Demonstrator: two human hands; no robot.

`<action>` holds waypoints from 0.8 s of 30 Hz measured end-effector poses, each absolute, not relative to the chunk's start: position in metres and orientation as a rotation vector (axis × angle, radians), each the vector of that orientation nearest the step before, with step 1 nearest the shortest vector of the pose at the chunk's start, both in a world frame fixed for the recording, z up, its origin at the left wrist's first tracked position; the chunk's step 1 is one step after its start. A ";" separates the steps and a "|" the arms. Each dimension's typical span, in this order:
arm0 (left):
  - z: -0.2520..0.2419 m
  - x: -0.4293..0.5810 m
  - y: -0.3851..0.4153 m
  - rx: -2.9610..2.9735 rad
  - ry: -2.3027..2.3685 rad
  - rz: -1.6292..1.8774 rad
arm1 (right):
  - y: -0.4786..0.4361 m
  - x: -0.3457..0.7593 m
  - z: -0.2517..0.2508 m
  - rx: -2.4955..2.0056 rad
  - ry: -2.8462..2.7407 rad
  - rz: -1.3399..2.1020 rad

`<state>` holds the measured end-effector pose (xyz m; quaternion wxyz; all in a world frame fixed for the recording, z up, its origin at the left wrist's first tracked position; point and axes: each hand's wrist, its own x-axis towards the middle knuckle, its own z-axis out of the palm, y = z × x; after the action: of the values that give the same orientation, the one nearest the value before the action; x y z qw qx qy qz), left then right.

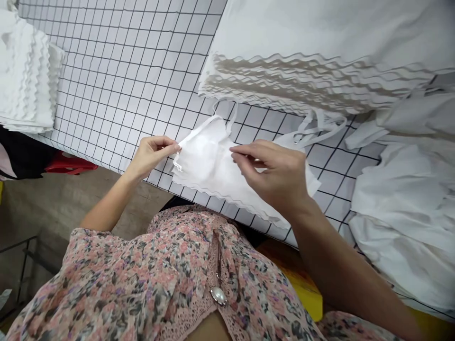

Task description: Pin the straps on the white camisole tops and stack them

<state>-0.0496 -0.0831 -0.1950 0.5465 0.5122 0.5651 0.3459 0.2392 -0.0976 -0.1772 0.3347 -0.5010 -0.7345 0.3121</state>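
Note:
A white cloth piece (209, 166) with a scalloped edge hangs between my hands, above the grid-printed table top (124, 80). My left hand (152, 156) pinches its left corner between thumb and fingers. My right hand (270, 173) grips the cloth's upper right part, and its fingers hide some of the fabric. Thin white ties (320, 125) run from the piece's top edge towards a tall stack of scallop-edged white cloth (313, 80), which lies just beyond my hands.
A second scalloped stack (24, 76) sits at the table's left edge. Loose white fabric (401, 213) is heaped at the right. A red object (69, 163) lies below the table edge on the left, above a concrete floor (53, 208). My floral blouse (159, 279) fills the bottom of the view.

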 end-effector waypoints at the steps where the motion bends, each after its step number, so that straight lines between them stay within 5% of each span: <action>1: -0.189 -0.047 -0.081 1.129 1.299 0.825 | -0.095 0.232 -0.175 -1.280 -1.867 0.931; 9: -0.181 -0.009 -0.064 0.966 1.070 0.796 | -0.062 0.190 -0.186 -1.015 -1.518 1.735; 24: -0.185 0.007 -0.084 0.768 1.033 0.716 | -0.066 0.209 -0.179 -1.092 -1.032 1.776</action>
<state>0.0068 -0.0836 -0.1852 0.7408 0.3503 0.4712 0.3264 0.2090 -0.0659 -0.1787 0.3963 -0.4309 -0.4073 0.7010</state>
